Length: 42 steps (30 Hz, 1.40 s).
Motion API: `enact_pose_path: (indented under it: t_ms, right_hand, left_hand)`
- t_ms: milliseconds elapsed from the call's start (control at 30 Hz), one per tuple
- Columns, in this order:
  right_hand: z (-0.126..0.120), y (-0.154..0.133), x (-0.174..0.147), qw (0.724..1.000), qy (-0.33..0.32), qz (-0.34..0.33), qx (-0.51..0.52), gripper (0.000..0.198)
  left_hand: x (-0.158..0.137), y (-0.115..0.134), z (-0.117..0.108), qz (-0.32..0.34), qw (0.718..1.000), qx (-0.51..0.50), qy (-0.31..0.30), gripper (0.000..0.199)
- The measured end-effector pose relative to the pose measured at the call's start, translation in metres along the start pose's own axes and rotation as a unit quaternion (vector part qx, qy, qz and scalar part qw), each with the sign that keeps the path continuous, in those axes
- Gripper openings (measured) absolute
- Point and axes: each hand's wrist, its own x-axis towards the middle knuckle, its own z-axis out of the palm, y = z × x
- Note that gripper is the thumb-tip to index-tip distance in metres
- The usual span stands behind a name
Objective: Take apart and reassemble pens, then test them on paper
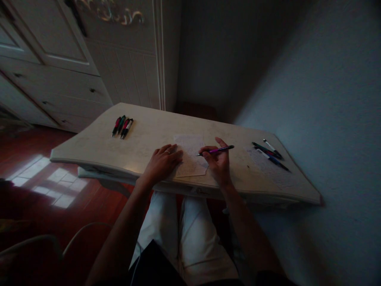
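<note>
A sheet of paper [192, 161] lies on the pale table [149, 127] in front of me; faint marks show on it, too dim to read. My left hand [164, 161] rests flat on the sheet's left side, fingers stretched out, with a ring on one finger. Between the fingers of my right hand [218, 161] is a purple pen [218, 150] with dark ends. The pen slants, its tip pointing left over the right part of the sheet. I cannot tell whether the tip touches the paper.
Several pens [122, 127] lie side by side at the table's left. More pens [270, 155] lie at the right, partly over another marked sheet [276, 172]. A white cabinet [131, 75] stands behind on the left; a wall [336, 119] borders the right side.
</note>
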Motion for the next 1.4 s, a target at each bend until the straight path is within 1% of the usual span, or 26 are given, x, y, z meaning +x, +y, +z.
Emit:
enact_pose_path:
  t_ms: [67,100,133,167,300,433,500,633,800,867,1000,1033,1133,1200,1267,1300,1367,1400]
  right_hand:
    - [0.0,-0.001,0.001,0.999,0.008,0.029,0.036,0.095]
    - [-0.001,-0.002,0.001,0.998,0.01,0.041,0.047,0.106]
    - [-0.001,-0.003,0.001,0.997,0.011,0.052,0.056,0.113]
    - [-0.002,-0.004,0.002,0.996,0.01,0.062,0.062,0.115]
    - [-0.001,-0.007,0.002,0.993,0.012,0.098,0.072,0.109]
    - [0.0,-0.011,0.002,0.991,0.03,0.11,0.068,0.105]
    - [0.0,-0.012,0.001,0.991,0.035,0.106,0.071,0.109]
    - [0.002,-0.014,0.002,0.991,0.023,0.108,0.069,0.118]
    - [0.001,-0.011,0.002,0.99,0.036,0.123,0.053,0.121]
    - [0.0,-0.008,0.003,0.99,0.037,0.128,0.049,0.117]
    - [-0.002,-0.002,0.005,0.991,0.032,0.131,0.017,0.096]
    - [-0.002,-0.002,0.005,0.991,0.04,0.126,0.011,0.092]
    - [-0.003,-0.001,0.007,0.991,0.097,0.095,0.006,0.085]
    - [-0.008,-0.002,0.009,0.991,0.117,0.066,0.003,0.076]
    - [-0.021,-0.003,0.011,0.991,0.127,0.04,-0.022,0.065]
    - [-0.031,-0.003,0.011,0.991,0.126,0.029,-0.043,0.056]
    - [-0.06,-0.006,0.012,0.986,0.128,0.015,-0.11,0.037]
    - [-0.079,-0.007,0.012,0.979,0.137,0.011,-0.149,0.032]
  left_hand:
    - [0.0,-0.001,0.001,-0.001,1.0,0.001,0.003,0.038]
    - [0.0,-0.001,0.001,-0.002,1.0,0.002,0.004,0.038]
    - [0.0,-0.001,0.001,-0.003,1.0,0.003,0.004,0.039]
    - [0.0,-0.001,0.001,-0.004,1.0,0.003,0.004,0.039]
    - [0.0,-0.001,0.001,-0.003,1.0,-0.001,0.004,0.038]
    - [0.001,-0.003,0.002,-0.004,1.0,-0.002,0.004,0.039]
    - [0.001,-0.003,0.003,-0.003,1.0,-0.003,0.005,0.039]
    - [0.001,-0.004,0.002,0.003,1.0,-0.007,0.007,0.038]
    - [0.0,-0.003,0.001,-0.003,1.0,-0.014,0.011,0.038]
    - [0.001,-0.003,0.001,-0.006,1.0,-0.015,0.015,0.039]
    - [0.001,-0.004,0.002,-0.009,1.0,-0.02,0.022,0.043]
    - [0.001,-0.005,0.002,-0.008,0.999,-0.022,0.023,0.043]
    - [0.003,-0.008,0.003,-0.006,0.999,-0.022,0.028,0.045]
    - [0.005,-0.011,0.004,-0.005,0.999,-0.02,0.024,0.045]
    - [0.007,-0.013,0.004,0.004,1.0,-0.025,0.014,0.047]
    - [0.007,-0.014,0.003,0.008,1.0,-0.028,0.009,0.048]
    - [0.008,-0.015,0.003,0.008,0.999,-0.033,0.004,0.05]
    - [0.008,-0.015,0.003,0.006,0.999,-0.034,0.003,0.05]
